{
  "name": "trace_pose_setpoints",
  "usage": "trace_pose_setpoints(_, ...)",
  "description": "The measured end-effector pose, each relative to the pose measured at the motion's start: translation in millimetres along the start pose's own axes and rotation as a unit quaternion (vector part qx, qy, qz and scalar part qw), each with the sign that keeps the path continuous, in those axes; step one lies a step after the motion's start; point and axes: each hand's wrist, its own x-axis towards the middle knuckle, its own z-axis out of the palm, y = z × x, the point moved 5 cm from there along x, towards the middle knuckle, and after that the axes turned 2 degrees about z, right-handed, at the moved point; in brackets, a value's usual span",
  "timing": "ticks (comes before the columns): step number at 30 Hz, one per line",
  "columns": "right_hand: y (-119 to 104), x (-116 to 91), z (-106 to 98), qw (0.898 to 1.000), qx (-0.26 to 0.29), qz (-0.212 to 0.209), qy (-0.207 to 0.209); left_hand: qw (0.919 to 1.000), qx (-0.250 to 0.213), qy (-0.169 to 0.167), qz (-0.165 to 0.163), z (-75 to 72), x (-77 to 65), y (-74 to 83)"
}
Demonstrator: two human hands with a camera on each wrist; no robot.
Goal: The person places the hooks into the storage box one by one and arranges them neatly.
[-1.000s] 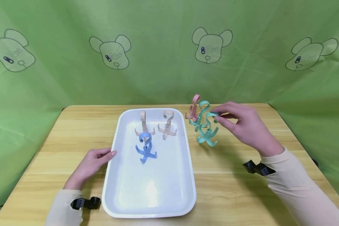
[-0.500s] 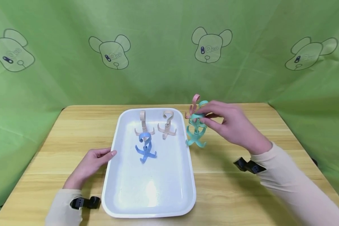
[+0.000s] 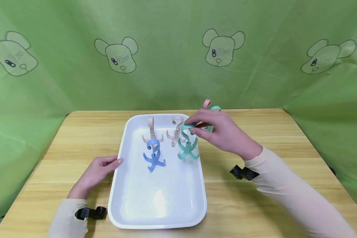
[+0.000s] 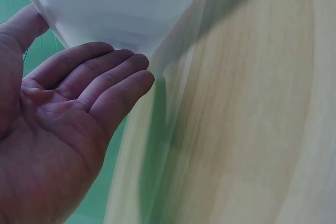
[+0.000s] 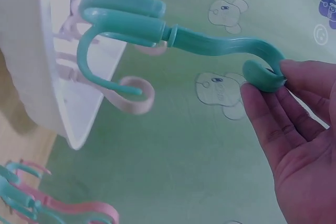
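Observation:
Pinched by its curled top between thumb and fingers, a teal four-claw hook hanger [image 3: 188, 150] dangles from my right hand [image 3: 223, 132], claws down, over the right part of the white tray [image 3: 157, 211]. The right wrist view shows the hanger's stem [image 5: 210, 44] and the fingertips on its curl. My left hand [image 3: 96, 173] holds the tray's left rim, thumb over the edge and fingers against the outer wall [image 4: 126, 19]. Inside the tray stand a blue hook hanger [image 3: 153, 162] and two beige ones; the right-hand beige hanger [image 3: 175, 135] is partly covered by the teal one.
Behind my right hand, a pink hook hanger [image 3: 206, 103] and another teal hanger [image 3: 216, 108] stand on the wooden table [image 3: 273, 138], mostly hidden. A green curtain [image 3: 172, 82] with bear-head drawings closes off the back and sides.
My right hand has carried the teal hook hanger leftward from the table beside the tray to over the tray's right side. The left hand and the tray have stayed in place.

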Motion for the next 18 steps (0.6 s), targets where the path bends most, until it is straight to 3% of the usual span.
trace_pose_setpoints(18, 24, 5, 35, 0.997, 0.054, 0.031, -0.038, 0.9999, -0.014, -0.005, -0.003, 1.5, 0.5, -1.8)
